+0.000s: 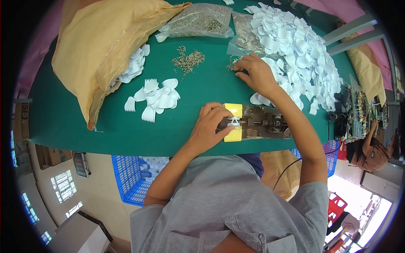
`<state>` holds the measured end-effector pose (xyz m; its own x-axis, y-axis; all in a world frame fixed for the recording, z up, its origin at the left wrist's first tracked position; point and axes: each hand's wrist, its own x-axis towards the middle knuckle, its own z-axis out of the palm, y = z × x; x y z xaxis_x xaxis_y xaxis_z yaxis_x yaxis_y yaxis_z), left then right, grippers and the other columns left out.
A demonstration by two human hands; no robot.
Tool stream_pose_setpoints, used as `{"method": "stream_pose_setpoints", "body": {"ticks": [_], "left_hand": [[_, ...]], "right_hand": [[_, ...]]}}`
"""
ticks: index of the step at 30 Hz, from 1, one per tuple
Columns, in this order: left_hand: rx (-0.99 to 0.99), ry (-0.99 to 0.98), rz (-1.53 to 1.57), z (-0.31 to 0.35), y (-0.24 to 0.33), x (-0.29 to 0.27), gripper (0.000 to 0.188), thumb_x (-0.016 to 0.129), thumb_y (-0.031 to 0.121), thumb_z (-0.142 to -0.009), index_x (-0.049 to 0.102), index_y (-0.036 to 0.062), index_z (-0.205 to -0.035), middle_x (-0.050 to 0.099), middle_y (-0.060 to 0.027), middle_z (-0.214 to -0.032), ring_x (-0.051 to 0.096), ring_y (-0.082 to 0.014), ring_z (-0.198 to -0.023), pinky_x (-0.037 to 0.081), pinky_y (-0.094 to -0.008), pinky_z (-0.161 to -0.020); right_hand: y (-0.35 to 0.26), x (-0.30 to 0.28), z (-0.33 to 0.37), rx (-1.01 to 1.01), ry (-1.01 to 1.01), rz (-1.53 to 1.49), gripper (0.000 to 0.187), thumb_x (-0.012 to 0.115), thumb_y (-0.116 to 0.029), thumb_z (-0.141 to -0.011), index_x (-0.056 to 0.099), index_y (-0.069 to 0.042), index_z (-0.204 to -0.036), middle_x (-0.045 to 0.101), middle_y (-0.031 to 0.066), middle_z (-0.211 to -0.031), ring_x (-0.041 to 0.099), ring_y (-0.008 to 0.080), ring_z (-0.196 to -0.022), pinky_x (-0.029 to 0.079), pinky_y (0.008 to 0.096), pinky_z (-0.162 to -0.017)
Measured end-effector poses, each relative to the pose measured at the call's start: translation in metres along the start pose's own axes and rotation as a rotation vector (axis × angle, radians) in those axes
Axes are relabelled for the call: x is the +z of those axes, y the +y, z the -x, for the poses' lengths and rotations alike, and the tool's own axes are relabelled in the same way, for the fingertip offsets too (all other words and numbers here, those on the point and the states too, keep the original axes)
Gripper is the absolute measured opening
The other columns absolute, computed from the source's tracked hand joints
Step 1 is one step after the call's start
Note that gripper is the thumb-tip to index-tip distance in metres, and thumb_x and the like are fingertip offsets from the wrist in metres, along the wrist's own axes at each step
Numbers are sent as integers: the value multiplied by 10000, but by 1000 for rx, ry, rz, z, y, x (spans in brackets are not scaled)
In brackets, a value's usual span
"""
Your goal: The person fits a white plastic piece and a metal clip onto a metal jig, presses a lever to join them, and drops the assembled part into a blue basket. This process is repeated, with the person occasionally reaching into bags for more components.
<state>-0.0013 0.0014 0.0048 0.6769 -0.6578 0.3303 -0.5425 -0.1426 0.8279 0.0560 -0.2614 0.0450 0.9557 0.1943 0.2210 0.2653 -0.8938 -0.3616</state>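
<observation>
1. Shirt, grey (240, 198), nearest me: a person at the near edge of a green table (202, 90). Blue basket (123, 177) below that edge, to the left, white pieces inside.
2. Left hand (209, 126) at the left end of a dark metal fixture (265, 122) near the table's edge. Thumb and fingers curl around that end, beside a small white piece (233, 122) that sits between two yellow plates (233, 110). Cannot tell whether the fingertips are clamped on it.
3. Left of centre, loose cluster of white toothed pieces (162, 100), some overlapping.
4. Right hand (255, 74) reaches farther out, over a scatter of thin metal bits (230, 64). Thumb and forefinger slightly apart; anything between them too small to make out.
5. Farther, left of that hand: mound of small brownish metal parts (188, 62).
6. Far right, large heap of white pieces (299, 55). Far left, bulging tan sack (105, 46), more white ones at its mouth.
7. Far side, between sack and heap: two clear plastic bags (200, 19), small parts inside.
</observation>
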Motion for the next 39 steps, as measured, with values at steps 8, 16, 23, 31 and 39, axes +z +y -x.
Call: {"method": "stream_pose_setpoints", "body": {"ticks": [8,16,23,31,39], "left_hand": [[15,0,8,-2,1,-1,312,814,155,-864,661,69,-1123,654,-86,-1142,557,-295,-1214,440,-434,-1048],[-4,-2,-18,-4,1,-2,337,845,127,-832,673,74,-1117,669,-115,-1154,575,-316,-1209,476,-426,-1012],[-8,-10,-21,-4,0,-1,370,863,110,-813,670,69,-1126,676,-90,-1158,578,-312,-1196,482,-418,-1006],[-12,0,-22,-4,2,0,372,867,106,-811,673,64,-1125,677,-97,-1162,580,-316,-1189,487,-416,-1000],[-15,8,-45,-2,0,-3,355,854,116,-817,685,76,-1127,676,-102,-1157,580,-318,-1206,484,-426,-1009]], "right_hand": [[23,1,-33,-286,-346,182,96,756,-102,-809,701,-57,-874,688,103,-854,667,309,-921,552,414,-848],[-65,-44,73,499,-164,-874,154,675,-56,-1031,710,42,-1144,732,43,-937,714,93,-889,589,249,-766],[-103,-25,118,105,218,-261,140,804,-66,-870,757,-84,-1001,765,70,-1004,717,243,-993,472,403,-958],[-102,-10,127,129,230,-222,129,802,-94,-882,764,-96,-1005,769,45,-1025,692,202,-1087,394,424,-1056],[-100,-26,112,296,328,-371,200,781,-4,-857,746,-50,-1048,749,104,-993,685,296,-986,530,390,-879]]}}
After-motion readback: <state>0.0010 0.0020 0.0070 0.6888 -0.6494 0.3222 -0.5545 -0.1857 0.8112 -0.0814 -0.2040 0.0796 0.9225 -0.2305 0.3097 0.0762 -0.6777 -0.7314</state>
